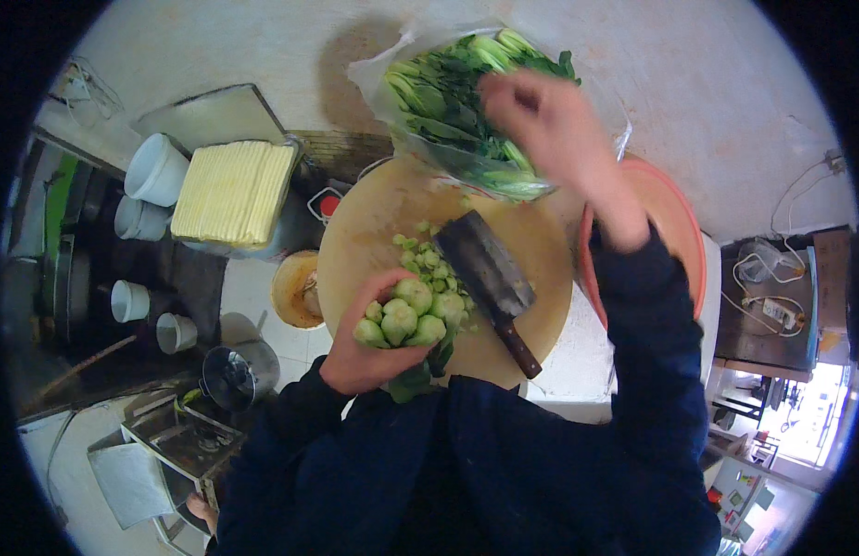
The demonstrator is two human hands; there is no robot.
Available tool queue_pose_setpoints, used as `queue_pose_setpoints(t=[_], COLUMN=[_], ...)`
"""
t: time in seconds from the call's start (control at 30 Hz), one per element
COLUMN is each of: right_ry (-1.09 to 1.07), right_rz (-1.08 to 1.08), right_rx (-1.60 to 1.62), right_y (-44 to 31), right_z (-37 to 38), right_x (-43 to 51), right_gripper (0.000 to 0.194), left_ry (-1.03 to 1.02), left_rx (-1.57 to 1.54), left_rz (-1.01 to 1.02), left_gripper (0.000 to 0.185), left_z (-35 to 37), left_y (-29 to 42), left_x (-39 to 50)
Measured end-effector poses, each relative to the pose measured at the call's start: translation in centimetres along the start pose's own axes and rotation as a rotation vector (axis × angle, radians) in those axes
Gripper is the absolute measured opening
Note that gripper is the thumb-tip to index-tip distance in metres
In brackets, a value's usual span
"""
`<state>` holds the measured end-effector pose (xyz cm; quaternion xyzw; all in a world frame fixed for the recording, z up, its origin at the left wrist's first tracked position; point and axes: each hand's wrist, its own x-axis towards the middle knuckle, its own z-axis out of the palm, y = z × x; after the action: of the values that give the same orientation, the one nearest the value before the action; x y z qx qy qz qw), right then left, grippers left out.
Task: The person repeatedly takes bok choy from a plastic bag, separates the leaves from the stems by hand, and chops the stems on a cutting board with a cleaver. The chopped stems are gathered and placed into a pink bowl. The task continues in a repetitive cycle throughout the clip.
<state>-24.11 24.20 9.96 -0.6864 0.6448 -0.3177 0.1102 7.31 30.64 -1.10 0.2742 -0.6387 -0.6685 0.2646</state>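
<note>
My left hand grips a bunch of bok choy, cut stem ends facing up and leaves hanging below. Beneath it is a round chopping board. Small chopped stem ends lie on the board beside a cleaver, whose wooden handle points towards me. At the far edge, a clear plastic bag lies spread around more leafy bok choy. My right hand is above this bag, its fingers curled and blurred; whether they hold anything is not visible.
A red-rimmed tub stands right of the board. At left are a stack of pale yellow sheets, white buckets, a yellowish bucket and a metal pot. Another person's hand shows at lower left.
</note>
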Motion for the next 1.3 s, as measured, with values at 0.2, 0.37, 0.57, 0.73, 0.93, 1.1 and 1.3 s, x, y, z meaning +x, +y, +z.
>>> queue_pose_setpoints(t=[0.2,0.37,0.57,0.73,0.93,1.1,1.3], right_ry=[0.111,-0.038,-0.044,0.108,0.166,0.073,0.057], right_rz=[-0.06,-0.019,-0.043,-0.034,-0.183,-0.036,0.149], right_rx=[-0.615,-0.539,-0.399,-0.419,-0.047,0.051,0.235], right_y=[10.9,10.4,8.9,4.8,-5.1,-9.4,-10.8], right_z=[3.3,1.2,0.3,0.2,-3.0,1.3,5.2], right_x=[12.0,11.8,8.4,5.9,-4.3,-12.6,-17.2], right_gripper=[0.047,0.033,0.037,0.06,0.059,0.053,0.063], left_ry=[0.001,0.12,0.129,0.145,0.262,0.384,0.24], left_rx=[0.033,0.001,-0.025,0.024,-0.005,0.077,-0.069], left_rz=[0.062,0.055,0.1,0.176,0.22,0.24,0.131], left_gripper=[0.081,0.077,0.076,0.081,0.08,0.08,0.08], left_z=[-0.5,-1.1,-0.9,-1.0,-2.0,-1.0,0.3], left_y=[0.6,0.8,0.8,1.4,1.9,1.5,0.9], left_x=[0.1,0.1,0.9,1.0,0.7,1.1,0.3])
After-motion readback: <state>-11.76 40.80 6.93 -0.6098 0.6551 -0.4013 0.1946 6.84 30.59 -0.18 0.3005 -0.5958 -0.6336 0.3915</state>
